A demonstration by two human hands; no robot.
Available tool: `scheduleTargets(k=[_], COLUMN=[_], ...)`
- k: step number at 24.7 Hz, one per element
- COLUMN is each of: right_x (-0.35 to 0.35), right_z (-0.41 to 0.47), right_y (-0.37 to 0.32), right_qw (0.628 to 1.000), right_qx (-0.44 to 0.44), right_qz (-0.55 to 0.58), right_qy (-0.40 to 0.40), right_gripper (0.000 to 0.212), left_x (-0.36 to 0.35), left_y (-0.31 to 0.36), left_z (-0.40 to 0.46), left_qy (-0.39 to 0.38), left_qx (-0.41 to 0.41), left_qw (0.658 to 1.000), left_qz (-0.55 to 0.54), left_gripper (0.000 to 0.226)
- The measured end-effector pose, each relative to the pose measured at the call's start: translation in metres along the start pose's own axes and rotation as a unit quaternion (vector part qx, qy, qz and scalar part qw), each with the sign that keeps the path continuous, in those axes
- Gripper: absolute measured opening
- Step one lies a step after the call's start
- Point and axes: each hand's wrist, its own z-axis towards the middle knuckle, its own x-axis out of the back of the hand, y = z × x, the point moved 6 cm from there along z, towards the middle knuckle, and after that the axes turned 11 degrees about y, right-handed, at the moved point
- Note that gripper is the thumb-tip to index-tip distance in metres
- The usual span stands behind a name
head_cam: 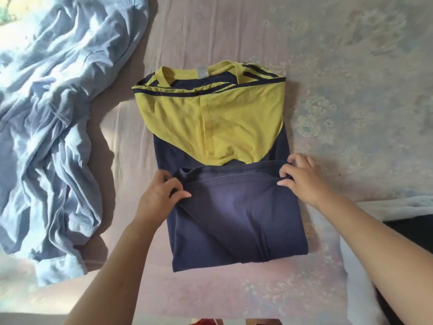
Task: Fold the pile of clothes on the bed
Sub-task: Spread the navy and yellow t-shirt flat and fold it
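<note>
A navy-and-yellow cotton T-shirt with striped shoulders (218,127) is laid flat in the middle of a pink floral bed sheet (339,78), its sides already turned in to form a narrow panel. The navy hem is pinched at its left corner by the left hand (161,192) and at its right corner by the right hand (301,177), fingers and thumbs clamped on the cloth, and the lower part is doubled up toward the collar. The fold is judged to be about half made. For a clean result, both corners are best carried forward level and together, the hem lined up with the shoulder stripes, and the doubled cloth smoothed flat before release. A crumpled pale blue garment (54,137) is seen unfolded on the bed to the left.
</note>
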Motion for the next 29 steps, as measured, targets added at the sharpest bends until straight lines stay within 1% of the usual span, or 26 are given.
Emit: scheduleTargets(k=[1,2,4,5,7,9,11,14,15,17,20,23,25,29], right_x=[0.004,0.010,0.017,0.016,0.008,-0.010,-0.027,-0.041,-0.043,-0.047,-0.045,-0.028,-0.027,-0.050], right_z=[0.006,0.012,0.014,0.008,-0.018,-0.062,-0.109,-0.163,-0.174,-0.183,-0.180,-0.182,-0.190,-0.203], right_y=[-0.003,-0.005,-0.006,-0.004,0.005,0.013,0.017,0.031,0.032,0.027,0.020,0.039,0.052,0.046], right_qw=[1.000,0.998,0.993,0.990,0.976,0.954,0.937,0.894,0.883,0.875,0.889,0.880,0.874,0.892], right_qx=[0.023,0.037,0.016,-0.017,-0.109,-0.186,-0.223,-0.314,-0.332,-0.336,-0.304,-0.316,-0.328,-0.360], right_qz=[-0.009,-0.002,0.026,0.040,0.094,0.171,0.226,0.285,0.296,0.315,0.315,0.293,0.287,0.238], right_qy=[0.014,0.043,0.111,0.132,0.162,0.164,0.143,0.143,0.152,0.149,0.137,0.202,0.217,0.132], right_gripper=[0.019,0.015,0.012,0.016,0.023,0.018,0.013,0.013,0.013,0.012,0.014,0.023,0.029,0.028], left_x=[0.007,0.016,0.028,0.029,0.019,0.003,-0.010,-0.018,-0.017,-0.019,-0.022,-0.004,0.004,-0.018], left_y=[0.001,0.003,0.007,0.008,0.000,-0.008,-0.013,-0.022,-0.022,-0.019,-0.014,-0.024,-0.034,-0.048], left_z=[0.008,0.015,0.016,0.007,-0.035,-0.095,-0.147,-0.186,-0.190,-0.192,-0.188,-0.187,-0.195,-0.218], left_qy=[0.030,0.070,0.142,0.158,0.145,0.121,0.112,0.155,0.176,0.206,0.213,0.268,0.290,0.232], left_qx=[0.009,0.032,0.083,0.107,0.172,0.222,0.248,0.301,0.310,0.316,0.294,0.259,0.258,0.328], left_qw=[0.999,0.996,0.981,0.976,0.970,0.966,0.961,0.940,0.933,0.924,0.928,0.924,0.918,0.912], left_qz=[-0.011,-0.046,-0.105,-0.108,-0.088,-0.060,-0.042,-0.046,-0.052,-0.067,-0.080,-0.088,-0.082,-0.088], left_gripper=[0.017,0.017,0.016,0.016,0.017,0.015,0.008,0.007,0.006,0.005,0.007,0.012,0.012,0.011])
